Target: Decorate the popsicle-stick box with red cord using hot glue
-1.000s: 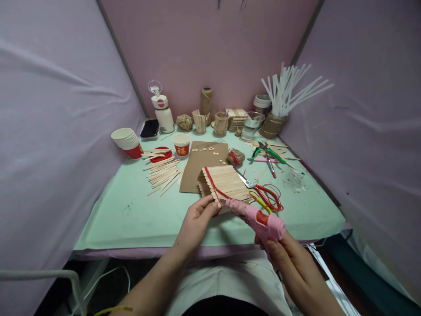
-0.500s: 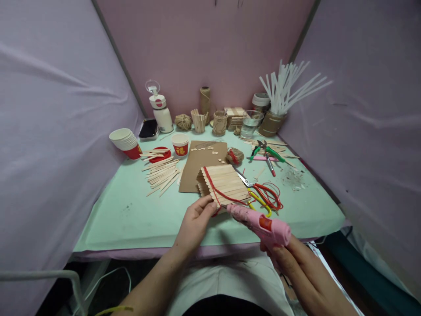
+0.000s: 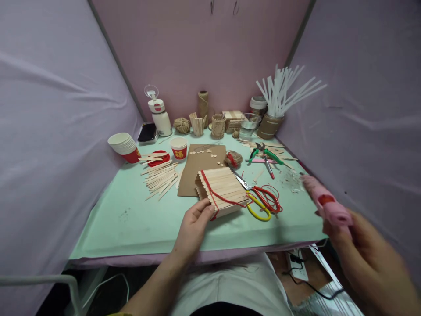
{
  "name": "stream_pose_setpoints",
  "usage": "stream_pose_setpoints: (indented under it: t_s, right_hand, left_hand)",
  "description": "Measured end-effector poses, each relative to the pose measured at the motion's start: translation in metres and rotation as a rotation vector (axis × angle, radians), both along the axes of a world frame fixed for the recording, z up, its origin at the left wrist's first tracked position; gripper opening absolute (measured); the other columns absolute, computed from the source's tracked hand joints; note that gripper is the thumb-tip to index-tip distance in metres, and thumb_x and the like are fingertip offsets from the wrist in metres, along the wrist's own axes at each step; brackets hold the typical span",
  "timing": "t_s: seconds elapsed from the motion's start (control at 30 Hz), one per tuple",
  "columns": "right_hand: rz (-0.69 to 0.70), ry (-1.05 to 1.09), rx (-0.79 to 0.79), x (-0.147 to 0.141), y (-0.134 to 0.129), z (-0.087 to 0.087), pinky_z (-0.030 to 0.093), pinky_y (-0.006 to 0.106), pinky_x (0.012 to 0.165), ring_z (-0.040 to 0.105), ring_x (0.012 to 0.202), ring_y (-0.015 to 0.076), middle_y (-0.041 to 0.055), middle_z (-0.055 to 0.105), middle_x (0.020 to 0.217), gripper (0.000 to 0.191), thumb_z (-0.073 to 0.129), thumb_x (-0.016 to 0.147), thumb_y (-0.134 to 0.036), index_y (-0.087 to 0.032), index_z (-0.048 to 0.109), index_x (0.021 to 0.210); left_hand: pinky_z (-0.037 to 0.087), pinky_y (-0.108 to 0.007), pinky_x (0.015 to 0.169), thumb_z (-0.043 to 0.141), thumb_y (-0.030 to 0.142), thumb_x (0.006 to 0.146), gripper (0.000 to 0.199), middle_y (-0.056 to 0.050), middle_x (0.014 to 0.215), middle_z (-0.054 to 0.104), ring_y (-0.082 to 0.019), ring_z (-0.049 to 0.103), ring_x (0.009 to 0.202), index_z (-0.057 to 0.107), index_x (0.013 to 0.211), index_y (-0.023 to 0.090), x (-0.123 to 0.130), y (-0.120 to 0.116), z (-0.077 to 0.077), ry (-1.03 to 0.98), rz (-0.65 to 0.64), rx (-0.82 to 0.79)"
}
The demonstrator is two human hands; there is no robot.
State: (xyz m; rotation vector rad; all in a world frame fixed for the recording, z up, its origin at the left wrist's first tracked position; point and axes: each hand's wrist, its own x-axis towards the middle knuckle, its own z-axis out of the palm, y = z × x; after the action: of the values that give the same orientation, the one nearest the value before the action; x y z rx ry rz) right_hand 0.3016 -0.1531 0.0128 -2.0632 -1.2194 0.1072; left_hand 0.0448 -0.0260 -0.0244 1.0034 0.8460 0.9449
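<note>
My left hand (image 3: 196, 224) grips the near left corner of a small box made of wooden craft sticks (image 3: 223, 186), thumb on top. Red cord (image 3: 226, 199) lies across the top of the box and down its near left edge. Off to the right, my right hand (image 3: 362, 245), partly blurred, is wrapped round a pink glue gun (image 3: 325, 204), whose nozzle points up and left over the table's right side. Scissors with red and yellow handles (image 3: 259, 204) lie against the right side of the box, beside loose red cord.
Brown cardboard (image 3: 194, 175) lies behind the box, loose sticks (image 3: 161, 180) to its left. Paper cups (image 3: 125, 147), a white bottle (image 3: 161, 120), a twine ball (image 3: 233, 159), green-handled pliers (image 3: 268, 154) and a glass of water (image 3: 248, 127) stand or lie farther back. A power strip (image 3: 298, 265) is below.
My right hand has moved the glue gun away from the box corner, out to the right. My left hand keeps its hold, and the near side of the box now shows more.
</note>
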Motion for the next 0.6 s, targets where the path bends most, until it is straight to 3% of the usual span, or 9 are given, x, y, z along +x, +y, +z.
stream_pose_setpoints:
  t_s: [0.1,0.23,0.3,0.4,0.47,0.53,0.6]
  right_hand:
    - [-0.092,-0.296,-0.090,0.035,0.022,-0.023,0.049,0.045,0.069,0.066,0.085,0.0348,0.0215,0.068,0.091,0.050,0.038,0.093,-0.056,-0.017,0.067,0.105]
    - [-0.033,-0.529,-0.178,0.065,0.038,-0.069,0.046,0.049,0.072,0.064,0.084,0.0377,0.0228,0.066,0.085,0.048,0.037,0.095,-0.048,-0.013,0.067,0.104]
    - [-0.091,-0.598,-0.196,0.066,0.038,-0.083,0.046,0.054,0.068,0.062,0.081,0.0410,0.0237,0.066,0.087,0.051,0.039,0.093,-0.049,-0.009,0.067,0.105]
    - [-0.190,-0.610,-0.140,0.049,0.037,-0.078,0.045,0.059,0.067,0.059,0.092,0.0464,0.0285,0.062,0.109,0.053,0.049,0.087,-0.055,-0.011,0.067,0.111]
    - [-0.122,-0.545,0.003,0.027,0.042,-0.064,0.046,0.059,0.074,0.059,0.097,0.0442,0.0266,0.062,0.110,0.051,0.051,0.087,-0.055,-0.013,0.067,0.112]
    - [0.135,-0.385,0.180,-0.001,0.053,-0.053,0.047,0.054,0.086,0.060,0.102,0.0366,0.0194,0.065,0.108,0.045,0.055,0.088,-0.051,-0.015,0.065,0.114]
    - [0.339,-0.171,0.265,-0.031,0.067,-0.051,0.051,0.044,0.085,0.062,0.100,0.0285,0.0124,0.067,0.106,0.035,0.062,0.087,-0.045,-0.021,0.064,0.112]
  left_hand:
    - [0.046,-0.026,0.088,0.067,0.034,0.084,0.031,-0.007,0.108,0.074,-0.018,0.064,0.094,0.073,0.109,0.018,0.002,0.000,-0.004,-0.018,0.054,-0.011]
    - [0.046,-0.026,0.088,0.067,0.032,0.083,0.027,-0.006,0.105,0.074,-0.019,0.064,0.094,0.074,0.105,0.018,0.003,0.003,-0.009,-0.055,0.123,0.003]
    - [0.046,-0.027,0.088,0.066,0.032,0.084,0.027,-0.006,0.105,0.074,-0.019,0.064,0.095,0.074,0.106,0.018,0.003,0.004,-0.012,-0.058,0.153,0.015]
    - [0.046,-0.027,0.089,0.065,0.031,0.085,0.026,-0.006,0.106,0.073,-0.019,0.063,0.097,0.073,0.107,0.018,0.004,0.005,-0.017,-0.056,0.168,0.029]
    - [0.045,-0.027,0.089,0.065,0.031,0.085,0.026,-0.006,0.105,0.073,-0.019,0.063,0.097,0.072,0.106,0.018,0.005,0.004,-0.020,-0.056,0.172,0.025]
    - [0.045,-0.027,0.088,0.066,0.031,0.085,0.025,-0.006,0.104,0.073,-0.018,0.063,0.095,0.072,0.105,0.018,0.006,0.002,-0.022,-0.061,0.174,0.017]
    - [0.046,-0.026,0.087,0.066,0.031,0.085,0.024,-0.005,0.104,0.073,-0.017,0.063,0.092,0.072,0.104,0.018,0.007,0.001,-0.023,-0.069,0.177,0.006]
